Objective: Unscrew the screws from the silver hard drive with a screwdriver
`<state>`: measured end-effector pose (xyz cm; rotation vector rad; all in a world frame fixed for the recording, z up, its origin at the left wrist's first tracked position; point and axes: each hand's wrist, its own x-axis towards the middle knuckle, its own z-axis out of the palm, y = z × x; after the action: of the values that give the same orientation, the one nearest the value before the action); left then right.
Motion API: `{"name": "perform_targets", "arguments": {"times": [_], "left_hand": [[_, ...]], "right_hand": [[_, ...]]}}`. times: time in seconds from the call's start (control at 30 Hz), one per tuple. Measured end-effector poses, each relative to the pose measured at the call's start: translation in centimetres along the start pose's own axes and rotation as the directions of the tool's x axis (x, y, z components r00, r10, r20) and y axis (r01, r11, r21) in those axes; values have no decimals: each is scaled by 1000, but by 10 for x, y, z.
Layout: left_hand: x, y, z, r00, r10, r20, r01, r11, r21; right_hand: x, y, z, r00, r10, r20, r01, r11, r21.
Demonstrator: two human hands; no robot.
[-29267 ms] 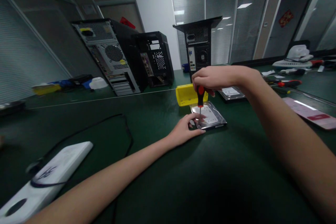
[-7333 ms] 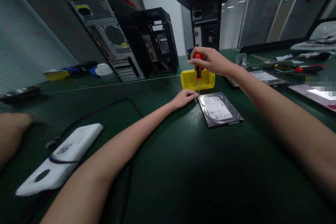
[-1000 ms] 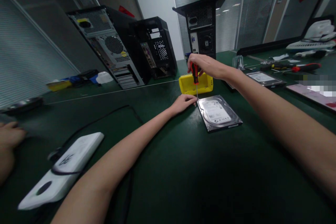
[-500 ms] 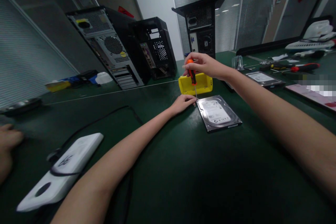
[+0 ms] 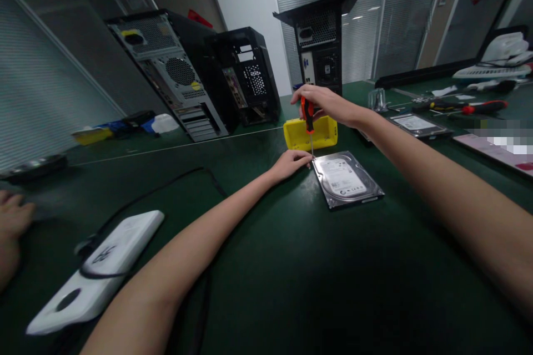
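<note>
A silver hard drive (image 5: 343, 180) with a white label lies flat on the dark green table. At its far left corner the fingertips of my left hand (image 5: 291, 165) are pressed together, holding that corner; anything smaller between them is hidden. My right hand (image 5: 322, 104) is closed around the orange and black handle of a screwdriver (image 5: 308, 116). The screwdriver stands nearly upright, its tip at the same corner, beside my left fingertips. Just behind the drive, a yellow tray (image 5: 291, 136) shows a few small bits inside.
Computer cases (image 5: 245, 75) stand along the back. On the right are a second drive (image 5: 418, 125), a clear cup (image 5: 377, 100) and red-black-handled pliers (image 5: 485, 107). A white power strip (image 5: 112, 252) with a black cable lies left, near another person's hand (image 5: 12, 216).
My right hand has shifted slightly right, its fingers loosened and re-placed on the screwdriver handle, which now stands more upright. My left hand and the hard drive stay put.
</note>
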<state>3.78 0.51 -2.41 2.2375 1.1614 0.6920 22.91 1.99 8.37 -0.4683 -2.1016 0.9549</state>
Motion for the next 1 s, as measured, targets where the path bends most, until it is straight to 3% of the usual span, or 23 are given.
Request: {"name": "perform_targets", "arguments": {"times": [0.23,0.47,0.77,1.0], "left_hand": [[-1,3,-1,1000,-14,6,14,1000,8],[-1,4,0,1000,-11,5,11,1000,-1],[0,5,0,1000,-22,6,21,1000,11],[0,2,0,1000,-17,7,17,1000,9]], "right_hand": [[0,0,-2,999,3,-43,-4,999,-34],[1,-3,-1,1000,6,10,-5,999,-44],[4,2,0,985,-165,-42,152,962,-227],[4,3,0,995,-91,-33,83,976,-199]]}}
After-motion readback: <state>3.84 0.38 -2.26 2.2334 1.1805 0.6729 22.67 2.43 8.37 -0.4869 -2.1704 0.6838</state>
